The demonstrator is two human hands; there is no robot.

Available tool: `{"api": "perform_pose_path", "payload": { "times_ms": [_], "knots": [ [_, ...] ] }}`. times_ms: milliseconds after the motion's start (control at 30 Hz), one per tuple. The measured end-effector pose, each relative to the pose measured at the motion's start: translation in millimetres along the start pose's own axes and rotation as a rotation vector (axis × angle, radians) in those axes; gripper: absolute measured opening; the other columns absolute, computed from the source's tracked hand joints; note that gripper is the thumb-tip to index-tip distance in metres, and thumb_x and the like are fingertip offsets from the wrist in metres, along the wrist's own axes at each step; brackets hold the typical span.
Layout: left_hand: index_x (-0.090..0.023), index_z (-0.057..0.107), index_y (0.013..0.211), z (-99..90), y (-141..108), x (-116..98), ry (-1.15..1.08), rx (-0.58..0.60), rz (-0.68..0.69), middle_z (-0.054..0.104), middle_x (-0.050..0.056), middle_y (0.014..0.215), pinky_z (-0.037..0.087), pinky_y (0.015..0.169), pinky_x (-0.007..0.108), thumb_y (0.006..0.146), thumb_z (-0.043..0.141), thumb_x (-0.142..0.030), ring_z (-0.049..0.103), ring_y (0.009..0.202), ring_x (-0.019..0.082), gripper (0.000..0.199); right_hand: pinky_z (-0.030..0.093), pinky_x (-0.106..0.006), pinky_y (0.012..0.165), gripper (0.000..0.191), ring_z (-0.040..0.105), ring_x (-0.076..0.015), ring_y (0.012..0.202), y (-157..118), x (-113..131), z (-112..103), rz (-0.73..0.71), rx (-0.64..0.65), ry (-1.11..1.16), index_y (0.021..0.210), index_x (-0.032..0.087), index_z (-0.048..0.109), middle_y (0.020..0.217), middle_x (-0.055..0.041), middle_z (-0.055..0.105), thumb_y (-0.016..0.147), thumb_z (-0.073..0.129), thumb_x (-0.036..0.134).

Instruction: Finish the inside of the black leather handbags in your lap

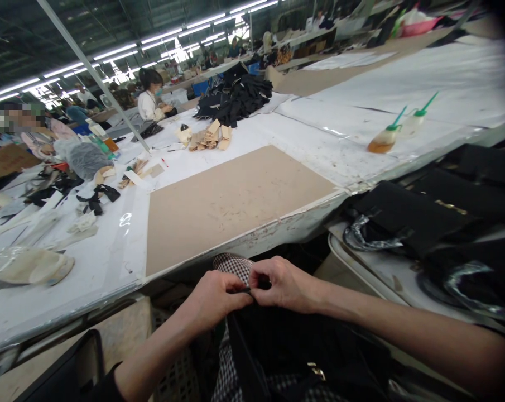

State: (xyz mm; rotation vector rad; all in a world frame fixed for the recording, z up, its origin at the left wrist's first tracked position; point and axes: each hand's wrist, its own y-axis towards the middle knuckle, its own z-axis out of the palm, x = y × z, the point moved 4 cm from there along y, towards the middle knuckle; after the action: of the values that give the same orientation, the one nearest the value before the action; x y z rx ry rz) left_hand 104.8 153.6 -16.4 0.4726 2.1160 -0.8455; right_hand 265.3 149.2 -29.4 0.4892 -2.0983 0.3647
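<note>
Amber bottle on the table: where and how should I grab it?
Probably by the wide body of the amber bottle, from the left: its thin green spout slants up rightward, and another bottle sits close on that side.

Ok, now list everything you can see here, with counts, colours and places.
black bag: one, gold clasp, below the hands
checked cloth: one, black and white, around the bag
dark strip: one, between the fingertips
worktable: one, white-topped, ahead
board: one, tan, near table edge
squeeze bottles: two, green nozzles, table right
black pile: pieces uncountable, table middle
tan pieces: several, before the pile
black scraps: several, table left
black bags: several, right
pole: one, grey, upper left
ceiling lights: many, white, overhead
co-workers: several, across the table; too blurred to count
left hand: one, bare, centre
right hand: one, bare, beside it
</note>
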Motion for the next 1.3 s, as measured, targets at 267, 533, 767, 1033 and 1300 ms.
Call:
{"api": "perform_pose_path", "payload": {
  "times_ms": [267,533,767,1033,1300],
  "knots": [
    [-0.015,0.065,0.068,9.4,-1,0,-0.062,-0.149,0.01,0.045,-0.004,0.063,0.029,0.059,0.023,0.078,0.054,-0.023,0.041,0.064,0.012,0.017,0.04,-0.021,0.06,0.02,0.054,-0.0123,0.066,-8,-5,-7,-0.022,0.083,0.174,0.096,0.017,0.061,0.075,0.0025,0.065,0.076,0.062,0.016],
    [-0.013,0.07,0.076,17.0,-6,5,-0.447,-0.075,-0.194,0.051,-0.002,0.064,0.028,0.054,0.022,0.075,0.061,-0.026,0.041,0.061,0.012,0.016,0.043,-0.023,0.067,0.025,0.056,-0.0134,0.072,-21,-19,-22,-0.006,0.404,0.357,0.104,0.015,0.073,0.083,0.0007,0.067,0.085,0.058,0.023],
    [-0.011,0.071,0.075,21.0,8,8,-0.557,0.071,-0.138,0.049,-0.002,0.06,0.026,0.054,0.023,0.071,0.064,-0.018,0.038,0.058,0.01,0.011,0.049,-0.021,0.075,0.031,0.062,-0.0119,0.074,-23,-40,-17,0.166,0.554,0.727,0.107,0.014,0.075,0.091,-0.0017,0.073,0.078,0.071,0.024],
    [-0.012,0.075,0.077,16.9,12,7,-0.506,0.083,-0.155,0.054,-0.002,0.061,0.031,0.057,0.023,0.071,0.067,-0.021,0.042,0.06,0.011,0.014,0.046,-0.02,0.066,0.029,0.058,-0.0121,0.072,-11,-25,-25,0.035,0.638,0.505,0.102,0.013,0.073,0.077,0.0023,0.065,0.082,0.068,0.034],
    [-0.011,0.071,0.071,-2.8,6,-2,-0.293,0.057,-0.112,0.044,-0.004,0.058,0.026,0.053,0.022,0.079,0.07,-0.044,0.036,0.057,0.009,0.033,0.029,-0.022,0.052,0.024,0.043,-0.0084,0.055,13,8,-12,-0.255,0.431,-0.052,0.072,0.016,0.066,0.057,0.0071,0.043,0.087,0.066,0.034]
  ]
}}
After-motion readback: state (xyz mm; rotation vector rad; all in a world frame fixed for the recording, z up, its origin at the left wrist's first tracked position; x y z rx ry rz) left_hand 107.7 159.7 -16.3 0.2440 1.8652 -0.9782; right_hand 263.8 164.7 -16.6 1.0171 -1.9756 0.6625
